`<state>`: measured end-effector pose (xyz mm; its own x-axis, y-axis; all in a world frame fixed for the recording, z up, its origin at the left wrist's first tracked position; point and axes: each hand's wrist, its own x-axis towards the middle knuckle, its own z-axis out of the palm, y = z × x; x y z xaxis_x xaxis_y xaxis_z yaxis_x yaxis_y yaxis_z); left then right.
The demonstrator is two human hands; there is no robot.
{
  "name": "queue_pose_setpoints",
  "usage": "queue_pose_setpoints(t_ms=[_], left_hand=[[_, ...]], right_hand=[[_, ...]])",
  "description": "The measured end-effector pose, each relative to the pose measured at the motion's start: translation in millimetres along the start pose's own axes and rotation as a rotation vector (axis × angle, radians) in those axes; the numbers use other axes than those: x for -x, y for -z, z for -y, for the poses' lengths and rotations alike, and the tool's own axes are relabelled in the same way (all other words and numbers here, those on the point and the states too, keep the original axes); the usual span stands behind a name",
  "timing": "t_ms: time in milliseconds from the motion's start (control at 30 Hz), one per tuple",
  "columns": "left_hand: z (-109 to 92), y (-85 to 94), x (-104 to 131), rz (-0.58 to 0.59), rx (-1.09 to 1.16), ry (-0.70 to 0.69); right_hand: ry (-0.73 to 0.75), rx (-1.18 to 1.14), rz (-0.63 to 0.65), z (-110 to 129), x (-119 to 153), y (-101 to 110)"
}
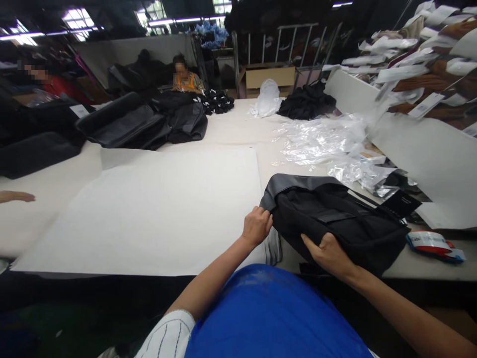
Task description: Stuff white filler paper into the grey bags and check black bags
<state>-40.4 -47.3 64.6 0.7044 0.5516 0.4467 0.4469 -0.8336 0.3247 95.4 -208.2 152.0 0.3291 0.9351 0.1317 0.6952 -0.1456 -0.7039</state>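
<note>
A black bag point(331, 214) with a smooth dark panel along its top lies at the table's front edge, right of centre. My left hand point(258, 224) is closed on the bag's left corner, fingers curled round it. Lower down, my right hand point(331, 253) grips the bag's near side, thumb on the black fabric and the other fingers hidden beneath. A black tag point(401, 204) hangs at the bag's right end. Left of the bag, a large white sheet point(164, 214) covers the table.
Clear plastic bags point(320, 139) lie beyond the bag, and a tape roll point(430, 242) to its right. More black bags point(126, 122) stand at the back left. Another person's hand point(17, 196) reaches in at the left edge. Tagged brown goods point(421, 84) are stacked at right.
</note>
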Motion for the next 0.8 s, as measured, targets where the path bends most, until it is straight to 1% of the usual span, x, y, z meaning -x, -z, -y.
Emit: queue_pose_setpoints(t_ms=[67,133,200,267,300,433,500,600,700,800], left_hand=[[-4.0,7.7,-4.3,-0.067,0.187,0.16],[-7.3,12.6,-12.3,-0.139,0.44,0.339],[-11.0,13.3,-22.8,-0.16,0.624,0.452],[-15.8,10.8,-32.9,-0.13,0.711,0.5],[-18.7,9.3,-36.9,-0.12,0.718,0.507],[-28.1,6.4,-42.3,-0.107,0.625,0.468],[-28.2,5.3,-38.3,-0.058,0.603,0.466],[-21.1,-2.8,-23.8,0.02,0.59,0.537],[-7.5,-19.4,-2.7,0.068,0.636,0.603],[8.3,-36.5,15.3,0.109,0.717,0.637]], right_hand=[[-0.071,-0.072,0.005,-2.1,1.6,6.4],[-0.145,-0.159,0.038,-3.1,6.4,12.3],[-0.197,-0.242,0.076,-3.4,12.7,15.6],[-0.205,-0.294,0.106,-3.1,18.5,16.9],[-0.199,-0.312,0.121,-2.8,21.1,17.3],[-0.188,-0.364,0.191,-1.1,28.7,23.2],[-0.233,-0.359,0.245,0.6,30.5,28.8],[-0.26,-0.322,0.332,4.8,28.8,36.2],[-0.198,-0.293,0.431,10.2,19.3,36.1],[-0.193,-0.295,0.529,15.7,1.8,27.1]])
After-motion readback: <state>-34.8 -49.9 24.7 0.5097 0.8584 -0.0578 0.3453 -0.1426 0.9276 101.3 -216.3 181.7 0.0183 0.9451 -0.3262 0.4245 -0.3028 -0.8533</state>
